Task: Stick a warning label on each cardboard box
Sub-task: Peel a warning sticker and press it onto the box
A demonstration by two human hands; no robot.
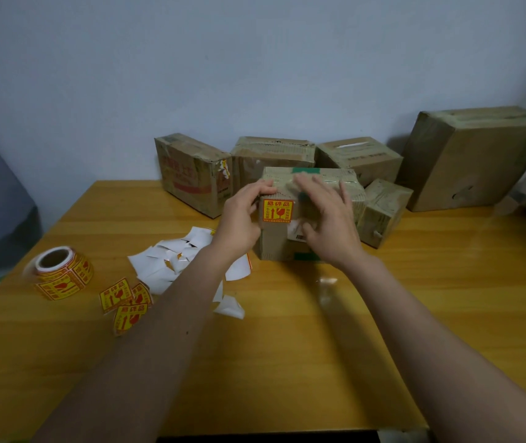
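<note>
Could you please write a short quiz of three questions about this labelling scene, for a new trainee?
1. True or false: the front box held by the left hand and the right hand already carries a yellow warning label.
2. Where is the label roll? A) on a box B) on the wooden table, at the person's left C) in the right hand
3. Fill in: the white pieces beside the loose labels are peeled backing ____.

Key: 1 true; 2 B; 3 papers.
</note>
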